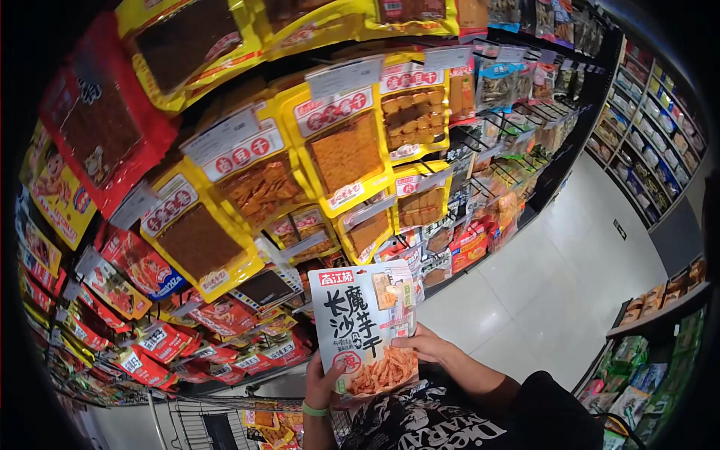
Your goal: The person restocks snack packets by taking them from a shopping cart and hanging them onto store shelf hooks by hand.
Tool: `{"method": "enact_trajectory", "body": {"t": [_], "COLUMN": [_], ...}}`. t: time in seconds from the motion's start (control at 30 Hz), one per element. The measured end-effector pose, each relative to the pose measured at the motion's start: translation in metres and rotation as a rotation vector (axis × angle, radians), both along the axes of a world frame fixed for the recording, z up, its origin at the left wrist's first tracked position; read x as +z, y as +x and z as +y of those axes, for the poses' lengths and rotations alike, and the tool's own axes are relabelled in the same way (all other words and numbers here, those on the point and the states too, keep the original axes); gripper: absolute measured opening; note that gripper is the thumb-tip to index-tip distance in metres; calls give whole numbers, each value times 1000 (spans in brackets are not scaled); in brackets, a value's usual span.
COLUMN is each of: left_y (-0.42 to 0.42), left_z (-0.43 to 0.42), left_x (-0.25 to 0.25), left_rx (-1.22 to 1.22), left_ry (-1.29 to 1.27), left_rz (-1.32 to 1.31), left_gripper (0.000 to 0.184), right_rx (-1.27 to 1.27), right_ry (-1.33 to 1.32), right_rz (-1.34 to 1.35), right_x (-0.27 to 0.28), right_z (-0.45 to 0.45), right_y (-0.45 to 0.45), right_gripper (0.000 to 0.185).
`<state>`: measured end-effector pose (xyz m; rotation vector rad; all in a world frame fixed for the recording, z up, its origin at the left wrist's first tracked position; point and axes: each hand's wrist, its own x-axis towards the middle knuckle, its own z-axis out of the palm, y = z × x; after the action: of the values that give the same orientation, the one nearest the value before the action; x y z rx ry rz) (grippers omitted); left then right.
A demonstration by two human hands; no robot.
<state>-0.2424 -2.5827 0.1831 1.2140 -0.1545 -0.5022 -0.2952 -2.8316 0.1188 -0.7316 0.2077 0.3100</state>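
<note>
A white snack bag (pixel 360 315) with black characters, a red label and a picture of orange-brown food is held upright in front of my chest. My left hand (pixel 322 381) grips its lower left edge, thumb on the front; a light green band is round that wrist. At the bag's right edge my right hand (pixel 424 345) holds it with the thumb on the front, the other fingers hidden behind. Just beyond the bag, yellow-framed packs (pixel 345 154) of dried tofu hang on hooks.
Red packs (pixel 169 341) fill the lower left rack. A wire shopping cart (pixel 202 424) with yellow packs in it stands at the bottom. The tiled aisle floor (pixel 525 292) runs to the right, with another shelf (pixel 649 135) beyond and a stand of green packs (pixel 637 360) at lower right.
</note>
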Motion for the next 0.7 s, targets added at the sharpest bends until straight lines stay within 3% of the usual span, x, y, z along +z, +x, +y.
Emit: {"method": "enact_trajectory", "body": {"t": [0.07,0.1,0.23,0.33,0.47,0.7], "left_y": [5,10,14,12,15,15], "left_z": [-22,-24,-64,-86,-111,-149], "left_x": [7,11,15,18,12,-10], "left_rx": [-61,-155,-289,-285,-229,-149], "left_ry": [54,264,426,475,522,539], "left_rz": [-9,34,-129,-59,-158,-237], "left_gripper": [34,37,33,25,23,25], "right_rx": [-75,-107,-161,-143,-127,-83], "right_ry": [-16,-23,-113,-300,-417,-457], "right_rz": [4,6,-36,-97,-183,-305], "right_x": [-1,-1,-2,4,18,43], "right_z": [-19,-29,-65,-87,-114,-160], "right_y": [3,6,18,23,27,33], "right_gripper": [52,51,45,46,46,46]}}
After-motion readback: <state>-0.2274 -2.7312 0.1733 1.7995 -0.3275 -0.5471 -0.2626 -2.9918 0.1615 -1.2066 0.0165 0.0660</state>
